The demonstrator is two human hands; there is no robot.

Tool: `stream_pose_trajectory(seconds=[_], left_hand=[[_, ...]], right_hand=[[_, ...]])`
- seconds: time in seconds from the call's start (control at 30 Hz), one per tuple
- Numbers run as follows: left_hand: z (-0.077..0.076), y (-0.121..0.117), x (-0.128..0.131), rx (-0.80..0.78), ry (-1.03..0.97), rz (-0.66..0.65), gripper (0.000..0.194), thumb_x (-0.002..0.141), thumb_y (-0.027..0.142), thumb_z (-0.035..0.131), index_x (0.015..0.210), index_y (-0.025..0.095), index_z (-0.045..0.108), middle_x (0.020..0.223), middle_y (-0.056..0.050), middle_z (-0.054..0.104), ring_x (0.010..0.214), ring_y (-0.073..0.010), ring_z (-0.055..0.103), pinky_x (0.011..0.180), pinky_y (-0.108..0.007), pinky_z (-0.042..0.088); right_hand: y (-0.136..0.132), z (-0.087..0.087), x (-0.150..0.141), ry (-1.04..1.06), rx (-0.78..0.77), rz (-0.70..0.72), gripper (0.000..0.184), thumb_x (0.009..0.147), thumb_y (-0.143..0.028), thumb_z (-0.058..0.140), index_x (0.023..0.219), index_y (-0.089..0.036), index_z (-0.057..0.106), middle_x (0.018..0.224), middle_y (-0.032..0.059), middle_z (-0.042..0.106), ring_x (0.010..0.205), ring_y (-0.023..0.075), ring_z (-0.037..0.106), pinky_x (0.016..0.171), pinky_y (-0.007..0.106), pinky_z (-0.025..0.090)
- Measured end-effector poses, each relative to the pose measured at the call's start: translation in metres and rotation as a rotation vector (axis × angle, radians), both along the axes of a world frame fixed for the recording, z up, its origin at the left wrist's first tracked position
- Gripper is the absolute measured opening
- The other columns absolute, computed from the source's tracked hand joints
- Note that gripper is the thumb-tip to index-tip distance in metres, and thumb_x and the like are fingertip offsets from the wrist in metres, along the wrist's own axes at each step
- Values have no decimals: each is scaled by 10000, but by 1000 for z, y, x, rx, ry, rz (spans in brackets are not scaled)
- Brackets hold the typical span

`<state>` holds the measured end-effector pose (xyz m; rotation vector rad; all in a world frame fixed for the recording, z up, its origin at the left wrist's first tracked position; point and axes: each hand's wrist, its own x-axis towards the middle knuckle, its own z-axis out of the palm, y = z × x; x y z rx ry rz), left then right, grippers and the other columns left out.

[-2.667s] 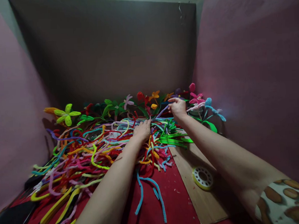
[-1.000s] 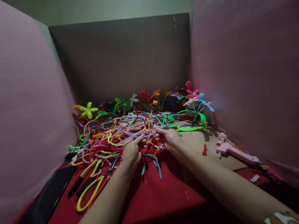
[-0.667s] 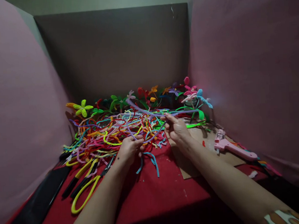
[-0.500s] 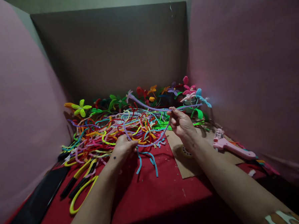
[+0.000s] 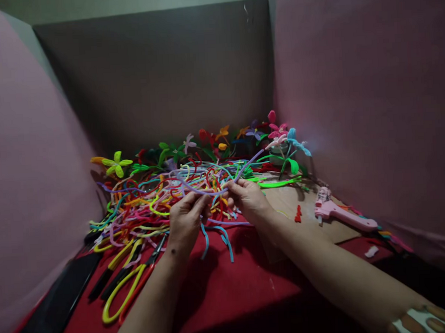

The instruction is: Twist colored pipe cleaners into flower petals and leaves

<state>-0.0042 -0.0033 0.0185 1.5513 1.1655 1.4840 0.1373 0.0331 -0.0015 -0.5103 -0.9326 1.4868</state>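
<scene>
A purple pipe cleaner (image 5: pixel 249 164) runs in a shallow curve between my two hands, above the red cloth. My left hand (image 5: pixel 187 215) pinches it with thumb and fingers. My right hand (image 5: pixel 246 197) grips it a little farther right, and one end sticks up past the fingers toward the back right. Just behind the hands spreads a tangled heap of many-coloured pipe cleaners (image 5: pixel 159 202). Another purple length (image 5: pixel 231 223) shows below my hands; whether it joins the held one I cannot tell. Light-blue pieces (image 5: pixel 226 243) lie in front of the heap.
Yellow-handled scissors (image 5: pixel 107 311) and pliers (image 5: pixel 115 264) lie at left beside a black flat object (image 5: pixel 54 304). On the right a pink glue gun (image 5: pixel 344 217) and a small red piece (image 5: pixel 297 214) rest on cardboard (image 5: pixel 283 195). Fuzzy flowers (image 5: pixel 118 164) line the back.
My right hand has come down and left, closer to my left hand. The wide purple loop between them has become a shallow curve. The red piece on the cardboard is now uncovered.
</scene>
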Motion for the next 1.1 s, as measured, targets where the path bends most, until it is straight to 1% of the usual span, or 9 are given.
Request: stream_pose_trajectory(seconds=[0.1,0.3,0.47,0.53,0.7,0.8,0.9,1.0,1.1], left_hand=[[-2,-1,3,-3,-34,23,154,706,281,614,790,152,606,513,40,529,425,-71,461,398,-174,350],[-5,-2,4,-114,-6,-15,156,698,287,623,747,142,594,443,44,518,379,-67,441,362,-161,324],[-8,1,7,-105,-110,-125,198,704,300,612,816,146,560,494,38,564,387,-96,507,402,-206,423],[-9,3,8,-120,-140,-167,229,700,296,617,855,139,551,522,30,582,405,-109,537,438,-234,465],[-13,6,11,-216,-225,-146,377,645,322,671,954,134,565,639,9,621,457,-115,573,438,-249,495],[-17,6,9,-258,-212,-200,390,668,368,654,970,133,577,551,24,594,401,-116,545,404,-253,478],[-18,6,7,-263,-182,-228,333,684,393,640,884,131,597,481,33,557,378,-112,527,381,-225,441],[-16,5,7,-262,-162,-238,276,692,393,632,733,125,585,457,26,540,362,-115,523,367,-218,418],[-13,5,6,-250,-172,-247,242,708,365,616,687,127,574,460,24,539,357,-123,526,371,-233,427]], right_hand=[[0,-4,-3,-63,12,7,213,686,-302,639,753,-124,544,562,12,623,359,79,499,322,179,365],[-8,-5,-7,-199,-17,6,186,649,-206,595,802,-101,612,435,-40,524,349,58,440,356,170,331],[-16,-5,-9,-352,-8,155,64,639,-129,511,631,-115,573,469,-30,540,343,37,399,342,163,269],[-19,-4,-11,-402,-10,198,114,645,-104,479,539,-126,514,434,-35,513,329,32,388,334,157,248],[-20,-5,-13,-576,-89,165,158,683,-90,468,538,-132,513,365,-57,462,273,39,376,304,156,242],[-18,-8,-13,-643,-42,209,189,700,-91,443,530,-138,509,364,-47,479,257,45,373,287,160,235],[-17,-11,-12,-715,-30,245,183,664,-62,413,533,-139,514,381,-35,499,254,59,387,284,168,257],[-16,-11,-9,-667,-28,294,141,631,-57,424,570,-136,524,426,-23,527,288,69,425,306,172,293],[-15,-9,-4,-430,7,408,30,653,-128,528,634,-119,550,532,0,576,407,68,499,407,171,383]])
